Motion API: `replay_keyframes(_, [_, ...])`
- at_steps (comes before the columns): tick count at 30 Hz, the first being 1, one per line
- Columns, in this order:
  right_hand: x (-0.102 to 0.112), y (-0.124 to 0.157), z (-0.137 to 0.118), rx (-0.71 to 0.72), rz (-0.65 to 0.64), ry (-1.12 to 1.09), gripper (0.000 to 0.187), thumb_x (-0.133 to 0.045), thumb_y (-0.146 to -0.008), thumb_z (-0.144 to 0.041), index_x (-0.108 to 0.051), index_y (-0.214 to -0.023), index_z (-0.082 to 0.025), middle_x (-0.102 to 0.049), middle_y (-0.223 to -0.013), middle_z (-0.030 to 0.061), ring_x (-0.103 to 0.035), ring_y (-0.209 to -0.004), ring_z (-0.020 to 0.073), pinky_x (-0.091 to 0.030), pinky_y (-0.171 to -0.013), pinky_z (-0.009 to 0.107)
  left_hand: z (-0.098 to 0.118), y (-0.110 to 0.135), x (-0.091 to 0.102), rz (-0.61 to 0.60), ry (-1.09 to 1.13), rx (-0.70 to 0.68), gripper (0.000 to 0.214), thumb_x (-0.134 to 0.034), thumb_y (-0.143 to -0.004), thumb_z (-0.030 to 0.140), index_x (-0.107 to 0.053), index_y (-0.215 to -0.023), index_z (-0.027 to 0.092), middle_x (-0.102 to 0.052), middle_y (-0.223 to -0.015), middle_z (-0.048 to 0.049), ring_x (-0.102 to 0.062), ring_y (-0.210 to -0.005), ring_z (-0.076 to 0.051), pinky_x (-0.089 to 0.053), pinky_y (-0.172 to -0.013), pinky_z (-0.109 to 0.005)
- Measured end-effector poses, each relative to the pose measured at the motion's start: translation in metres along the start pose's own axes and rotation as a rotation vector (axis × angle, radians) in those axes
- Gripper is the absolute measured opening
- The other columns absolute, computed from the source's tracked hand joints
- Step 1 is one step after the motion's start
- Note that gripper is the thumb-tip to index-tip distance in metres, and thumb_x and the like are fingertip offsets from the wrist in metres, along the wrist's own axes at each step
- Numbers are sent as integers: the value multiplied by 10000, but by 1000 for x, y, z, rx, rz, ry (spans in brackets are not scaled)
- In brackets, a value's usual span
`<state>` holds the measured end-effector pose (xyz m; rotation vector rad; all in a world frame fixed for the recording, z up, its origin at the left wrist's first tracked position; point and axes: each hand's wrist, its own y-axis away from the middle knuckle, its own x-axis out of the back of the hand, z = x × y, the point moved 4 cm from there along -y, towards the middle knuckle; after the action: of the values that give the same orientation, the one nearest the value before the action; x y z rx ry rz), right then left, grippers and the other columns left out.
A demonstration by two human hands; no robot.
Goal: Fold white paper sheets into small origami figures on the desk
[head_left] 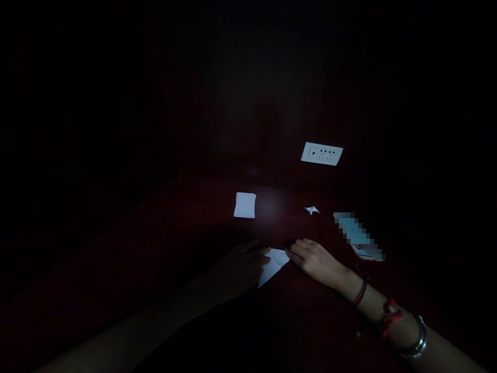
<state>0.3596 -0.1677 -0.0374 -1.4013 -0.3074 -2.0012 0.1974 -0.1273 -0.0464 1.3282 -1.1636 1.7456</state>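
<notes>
A sheet of white paper (274, 264), folded into a triangle-like shape, lies on the dark red table between my hands. My left hand (246, 264) is in shadow at its left side, with fingertips pressed on the paper. At the paper's right corner, my right hand (310, 256) has its fingers bent together and grips the edge. Beyond them lies a stack of square white paper (245, 205). A small folded paper bird (311, 210) rests farther right.
A phone (359, 237) with a blurred-out screen lies right of my right hand. A white wall socket (322, 154) is set in the dark panel behind the table (174, 217). Bracelets (392, 313) circle my right forearm. The surroundings are very dark.
</notes>
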Motion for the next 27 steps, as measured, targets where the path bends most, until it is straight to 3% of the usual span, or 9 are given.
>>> replay_keyframes(15, [-5,15,8,-90,4,-70,355,-407,-796,-91,-435,-1138,-181,-529,-1003,72,-481,-902,191,-426,-733,330,-4,-2,-6,3,9,-9,310,-348,-826,211,-440,-1117,263,-392,-1240,30,-305,-1146,-217,-307,-889,-385])
replay_keyframes(21, [-3,20,17,-128,17,-260,287,-384,-828,-167,-484,-1090,-227,-549,-892,39,-494,-828,140,-430,-740,293,-7,-1,-10,0,28,-8,323,-354,-820,216,-415,-1132,269,-370,-1255,38,-287,-1155,-215,-308,-890,-395])
replay_keyframes(27, [3,21,20,-120,25,-332,292,-414,-798,-131,-520,-1055,-221,-547,-879,44,-504,-823,139,-442,-736,293,-5,1,-3,31,48,-17,298,-333,-835,216,-439,-1112,247,-392,-1238,25,-300,-1149,-202,-314,-892,-370])
